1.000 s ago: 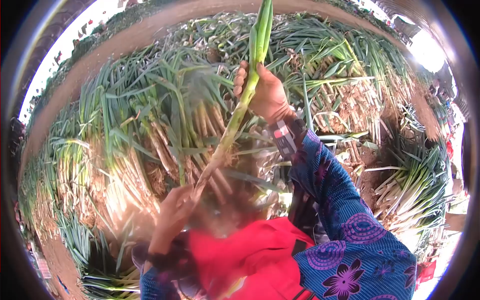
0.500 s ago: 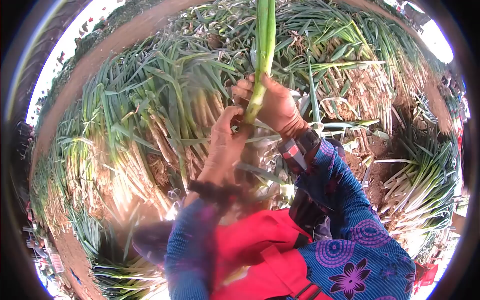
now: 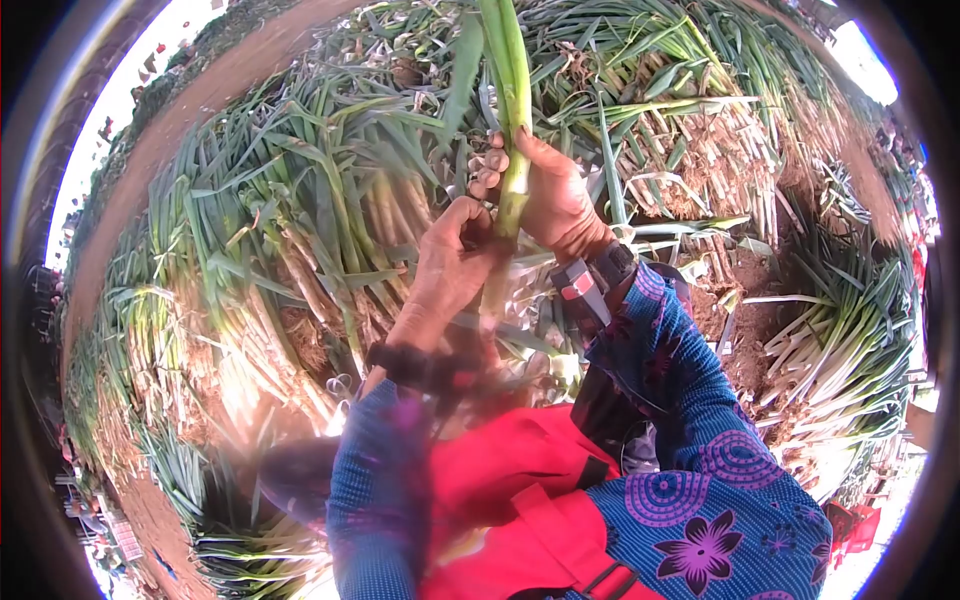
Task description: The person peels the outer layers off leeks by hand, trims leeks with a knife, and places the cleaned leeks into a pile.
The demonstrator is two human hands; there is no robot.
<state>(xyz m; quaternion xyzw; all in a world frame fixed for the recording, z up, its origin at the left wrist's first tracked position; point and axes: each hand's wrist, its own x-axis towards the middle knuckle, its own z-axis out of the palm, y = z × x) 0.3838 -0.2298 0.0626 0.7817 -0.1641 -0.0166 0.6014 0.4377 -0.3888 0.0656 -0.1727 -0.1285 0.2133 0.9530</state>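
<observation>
Green-leaved, pale-stemmed leek (image 3: 515, 90) stands nearly upright in the head view, clasped by the right hand (image 3: 555, 200), pinched and partly hidden lower down by the left hand (image 3: 450, 268), before heaped green-and-white leeks (image 3: 235, 270), a red cloth garment (image 3: 510, 450) below.

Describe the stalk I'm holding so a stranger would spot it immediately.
Start at the red cloth at bottom centre, then look up to your left hand and right hand, close together. The thick green stalk rises between them to the picture's top edge. It alone is held up; its neighbours lie in heaps.
</observation>
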